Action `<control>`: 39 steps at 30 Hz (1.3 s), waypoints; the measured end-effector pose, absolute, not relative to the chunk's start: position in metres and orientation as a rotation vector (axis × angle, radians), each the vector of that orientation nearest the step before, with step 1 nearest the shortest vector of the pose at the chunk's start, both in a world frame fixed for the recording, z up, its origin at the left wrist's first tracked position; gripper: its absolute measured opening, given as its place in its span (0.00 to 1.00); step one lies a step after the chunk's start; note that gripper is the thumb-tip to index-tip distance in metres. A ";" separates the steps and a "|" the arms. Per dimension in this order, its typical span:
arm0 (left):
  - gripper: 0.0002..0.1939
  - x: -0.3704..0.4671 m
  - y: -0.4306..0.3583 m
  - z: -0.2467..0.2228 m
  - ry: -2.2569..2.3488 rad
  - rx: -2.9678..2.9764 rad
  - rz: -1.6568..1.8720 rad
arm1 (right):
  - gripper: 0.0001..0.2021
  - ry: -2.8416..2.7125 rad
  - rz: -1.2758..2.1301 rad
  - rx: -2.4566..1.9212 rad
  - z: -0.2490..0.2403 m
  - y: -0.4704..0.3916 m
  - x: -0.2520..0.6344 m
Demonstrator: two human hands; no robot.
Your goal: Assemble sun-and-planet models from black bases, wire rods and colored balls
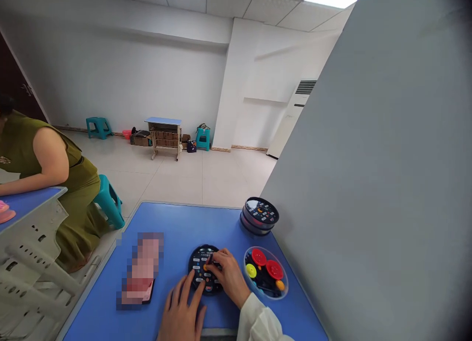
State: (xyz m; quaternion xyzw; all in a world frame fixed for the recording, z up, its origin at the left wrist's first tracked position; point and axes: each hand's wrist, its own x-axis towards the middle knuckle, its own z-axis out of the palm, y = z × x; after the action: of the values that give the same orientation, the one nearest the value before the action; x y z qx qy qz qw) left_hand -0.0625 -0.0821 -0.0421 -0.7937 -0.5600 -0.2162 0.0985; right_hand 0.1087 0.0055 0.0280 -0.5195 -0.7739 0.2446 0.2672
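A round black disc (pixel 199 279) printed with planets and small labels lies on the blue table, close in front of me. My left hand (pixel 183 301) has its fingers spread, and two fingertips rest on the disc's near left part. Over the disc's right half, my right hand (pixel 226 271) has thumb and forefinger pinched together near an orange spot at the centre. Something small and dark shows at those fingertips, too small to name. To the right of this hand stands a clear round tub (pixel 266 291) with red discs, a yellow piece, an orange ball and dark parts inside.
Stacked round containers (pixel 259 215) with a planet-printed top stand at the table's back right, beside a grey partition (pixel 368 184). A blurred-out pinkish object (pixel 143 267) lies at left on the blue table (pixel 177 223). A seated person (pixel 55 174) leans on another table at far left.
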 end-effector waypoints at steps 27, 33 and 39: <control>0.21 -0.060 -0.082 -0.028 -2.018 -2.515 -0.518 | 0.09 -1.865 0.173 -1.753 0.061 -0.051 0.199; 0.21 -0.060 -0.082 -0.021 -2.059 -2.538 -0.526 | 0.09 -2.051 0.153 -1.881 0.081 -0.048 0.255; 0.21 -0.059 -0.083 -0.018 -2.066 -2.526 -0.511 | 0.10 -2.099 0.153 -1.898 0.068 -0.041 0.241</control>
State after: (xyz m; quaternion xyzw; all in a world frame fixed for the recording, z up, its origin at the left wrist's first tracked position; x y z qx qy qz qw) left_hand -0.0592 -0.0834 -0.0184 -0.7624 -0.6233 -0.1541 -0.0806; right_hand 0.2408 -0.0408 0.0682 -0.6617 -0.7321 0.0533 0.1532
